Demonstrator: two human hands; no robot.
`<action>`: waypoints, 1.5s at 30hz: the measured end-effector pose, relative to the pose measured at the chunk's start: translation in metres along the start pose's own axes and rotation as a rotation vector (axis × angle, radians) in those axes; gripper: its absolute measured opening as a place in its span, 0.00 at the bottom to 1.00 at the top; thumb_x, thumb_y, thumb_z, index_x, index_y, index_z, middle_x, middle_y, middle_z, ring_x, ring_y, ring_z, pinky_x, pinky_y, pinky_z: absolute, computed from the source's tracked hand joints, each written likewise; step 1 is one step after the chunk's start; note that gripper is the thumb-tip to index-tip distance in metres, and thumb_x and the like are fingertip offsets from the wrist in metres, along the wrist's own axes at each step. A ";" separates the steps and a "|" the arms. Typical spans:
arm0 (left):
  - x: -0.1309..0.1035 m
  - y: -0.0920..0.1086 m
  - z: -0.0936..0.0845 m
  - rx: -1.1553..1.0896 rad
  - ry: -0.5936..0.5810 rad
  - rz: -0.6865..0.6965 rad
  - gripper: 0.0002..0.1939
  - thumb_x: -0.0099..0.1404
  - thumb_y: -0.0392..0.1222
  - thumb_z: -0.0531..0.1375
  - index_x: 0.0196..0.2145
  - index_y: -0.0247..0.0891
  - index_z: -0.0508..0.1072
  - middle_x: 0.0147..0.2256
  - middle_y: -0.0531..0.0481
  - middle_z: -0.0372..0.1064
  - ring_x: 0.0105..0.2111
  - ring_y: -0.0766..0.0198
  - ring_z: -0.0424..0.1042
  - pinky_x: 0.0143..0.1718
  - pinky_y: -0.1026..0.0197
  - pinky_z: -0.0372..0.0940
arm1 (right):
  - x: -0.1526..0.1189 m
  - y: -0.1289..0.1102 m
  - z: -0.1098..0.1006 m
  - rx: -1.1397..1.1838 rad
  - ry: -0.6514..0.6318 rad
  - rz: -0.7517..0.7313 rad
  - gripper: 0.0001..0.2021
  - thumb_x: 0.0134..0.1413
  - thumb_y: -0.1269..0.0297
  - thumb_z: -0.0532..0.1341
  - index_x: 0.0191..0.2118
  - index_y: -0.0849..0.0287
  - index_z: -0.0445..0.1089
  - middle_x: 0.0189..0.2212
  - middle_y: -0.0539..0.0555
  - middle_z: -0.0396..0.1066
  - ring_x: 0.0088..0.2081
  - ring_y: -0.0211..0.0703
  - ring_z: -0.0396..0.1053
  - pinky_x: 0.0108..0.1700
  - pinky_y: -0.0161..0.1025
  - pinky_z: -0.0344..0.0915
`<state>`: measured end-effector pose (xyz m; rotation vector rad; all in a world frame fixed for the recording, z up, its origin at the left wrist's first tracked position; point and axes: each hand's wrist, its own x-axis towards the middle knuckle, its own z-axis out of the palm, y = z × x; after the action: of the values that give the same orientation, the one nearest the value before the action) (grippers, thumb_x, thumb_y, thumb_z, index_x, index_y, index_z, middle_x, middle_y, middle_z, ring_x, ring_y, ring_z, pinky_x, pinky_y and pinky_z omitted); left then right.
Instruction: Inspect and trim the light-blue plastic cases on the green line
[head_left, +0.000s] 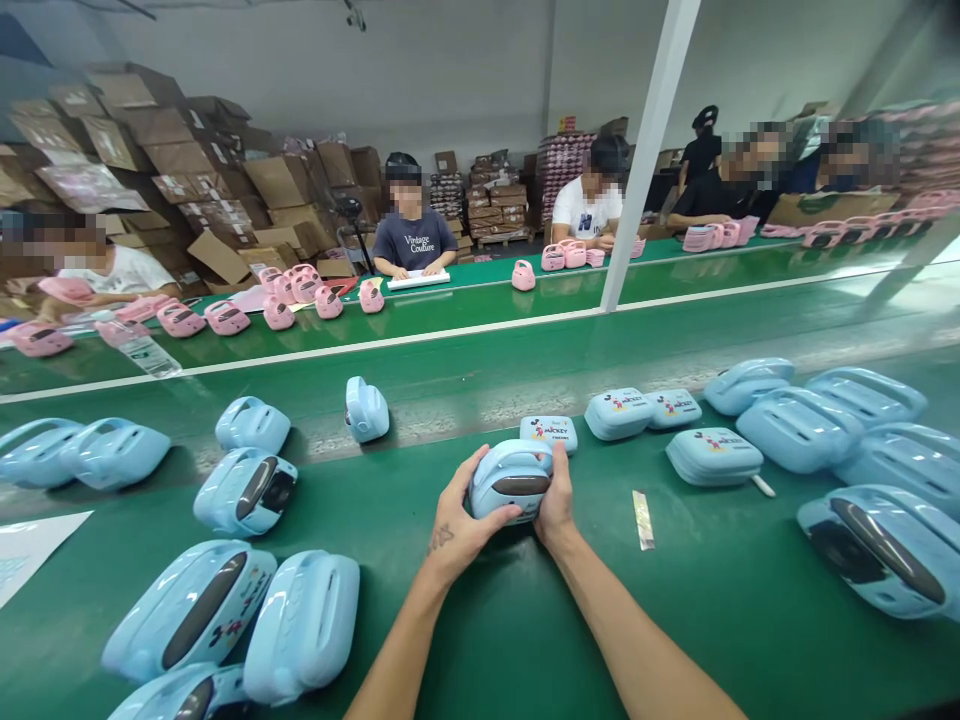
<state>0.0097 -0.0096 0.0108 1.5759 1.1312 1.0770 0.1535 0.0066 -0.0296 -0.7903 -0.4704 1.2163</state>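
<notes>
Between both hands, a light blue plastic casing (510, 488) with a carrying handle and a dark oval window is held above the green bench. My left hand (463, 512) wraps its left side, with the thumb across the lower front. Around the right side curl the fingers of my right hand (556, 498), partly hidden by the casing. Just behind it lies a flat blue case (551, 431) with a Mickey print. More printed blue cases sit to the right, among them a nearer case (712, 457) with a short white piece sticking out.
Several blue handled casings stand at left, including a near casing (304, 625), and at right, including a dark-fronted casing (874, 550). A small strip (643, 520) lies on the bench. Beyond a white post (651, 150), people work at a green line with pink casings (523, 275).
</notes>
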 end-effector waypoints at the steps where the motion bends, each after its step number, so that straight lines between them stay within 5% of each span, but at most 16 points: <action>1: 0.001 -0.006 -0.005 -0.062 -0.027 -0.039 0.43 0.49 0.48 0.75 0.61 0.41 0.68 0.58 0.42 0.71 0.60 0.44 0.68 0.63 0.46 0.60 | 0.000 0.000 -0.001 -0.032 -0.016 -0.026 0.30 0.53 0.32 0.59 0.34 0.59 0.76 0.28 0.52 0.78 0.34 0.50 0.75 0.39 0.43 0.70; 7: 0.006 -0.022 -0.033 -0.331 -0.130 -0.137 0.40 0.45 0.42 0.77 0.56 0.39 0.70 0.55 0.41 0.73 0.58 0.44 0.69 0.61 0.47 0.63 | -0.005 -0.006 -0.003 -0.193 -0.244 -0.116 0.22 0.54 0.41 0.63 0.34 0.59 0.79 0.35 0.56 0.80 0.42 0.54 0.75 0.46 0.45 0.68; 14: 0.004 -0.023 -0.036 -0.399 -0.218 -0.134 0.40 0.44 0.39 0.77 0.56 0.42 0.73 0.55 0.43 0.74 0.57 0.46 0.70 0.57 0.52 0.65 | -0.009 -0.025 -0.004 -0.311 -0.356 -0.200 0.26 0.59 0.38 0.56 0.35 0.55 0.79 0.43 0.58 0.79 0.51 0.57 0.72 0.56 0.51 0.63; 18: 0.006 -0.030 -0.035 -0.668 0.019 -0.101 0.31 0.52 0.53 0.72 0.52 0.37 0.77 0.53 0.36 0.75 0.57 0.43 0.70 0.59 0.47 0.63 | -0.013 -0.041 0.001 -0.464 -0.476 -0.148 0.19 0.50 0.43 0.68 0.35 0.55 0.78 0.47 0.57 0.78 0.53 0.57 0.69 0.58 0.49 0.61; 21: 0.009 -0.039 -0.035 -0.743 0.219 -0.033 0.24 0.58 0.56 0.67 0.49 0.41 0.77 0.49 0.41 0.76 0.56 0.49 0.71 0.61 0.47 0.62 | 0.002 -0.044 0.011 -0.552 -0.461 -0.061 0.17 0.52 0.46 0.67 0.33 0.56 0.76 0.37 0.54 0.77 0.43 0.50 0.71 0.48 0.44 0.65; 24: 0.012 -0.048 -0.035 -0.723 0.326 0.010 0.20 0.59 0.54 0.67 0.47 0.43 0.77 0.45 0.46 0.76 0.53 0.53 0.73 0.61 0.48 0.62 | 0.034 -0.043 0.025 -0.573 -0.405 -0.026 0.20 0.52 0.42 0.66 0.29 0.57 0.73 0.28 0.51 0.73 0.34 0.46 0.68 0.41 0.42 0.64; 29: 0.012 -0.052 -0.031 -0.616 0.357 0.018 0.27 0.61 0.55 0.67 0.54 0.43 0.72 0.55 0.41 0.71 0.58 0.49 0.70 0.60 0.48 0.63 | 0.063 -0.047 0.046 -0.536 -0.444 -0.047 0.23 0.51 0.38 0.65 0.32 0.55 0.74 0.32 0.52 0.74 0.38 0.47 0.69 0.44 0.41 0.64; 33: 0.008 -0.046 -0.031 -0.456 0.234 0.009 0.41 0.50 0.52 0.74 0.60 0.43 0.69 0.58 0.41 0.71 0.60 0.44 0.67 0.62 0.47 0.60 | 0.043 -0.036 0.039 -0.515 -0.541 -0.035 0.23 0.52 0.37 0.64 0.32 0.55 0.74 0.31 0.53 0.73 0.35 0.46 0.68 0.39 0.41 0.64; 37: 0.002 -0.039 -0.035 -0.292 0.064 -0.014 0.41 0.42 0.46 0.77 0.55 0.41 0.74 0.51 0.43 0.76 0.54 0.43 0.72 0.61 0.46 0.62 | 0.020 -0.026 0.019 -0.496 -0.571 -0.038 0.24 0.54 0.36 0.62 0.35 0.55 0.73 0.38 0.55 0.76 0.43 0.52 0.70 0.48 0.45 0.65; 41: -0.001 -0.034 -0.038 -0.249 0.038 0.013 0.39 0.51 0.52 0.72 0.59 0.42 0.71 0.55 0.43 0.74 0.55 0.44 0.70 0.62 0.47 0.58 | 0.006 -0.030 0.001 -0.505 -0.639 -0.041 0.19 0.55 0.44 0.66 0.43 0.53 0.74 0.55 0.56 0.72 0.58 0.56 0.65 0.61 0.50 0.59; 45: -0.003 -0.034 -0.038 -0.207 0.172 0.032 0.30 0.62 0.60 0.63 0.57 0.41 0.73 0.49 0.45 0.76 0.51 0.46 0.71 0.59 0.49 0.59 | -0.002 -0.024 -0.015 -0.543 -0.808 0.018 0.39 0.48 0.55 0.73 0.65 0.52 0.62 0.65 0.59 0.64 0.66 0.57 0.60 0.69 0.55 0.51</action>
<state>-0.0335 0.0000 -0.0135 1.3640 1.0716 1.3273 0.1785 -0.0028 -0.0213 -0.7217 -1.5018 1.4204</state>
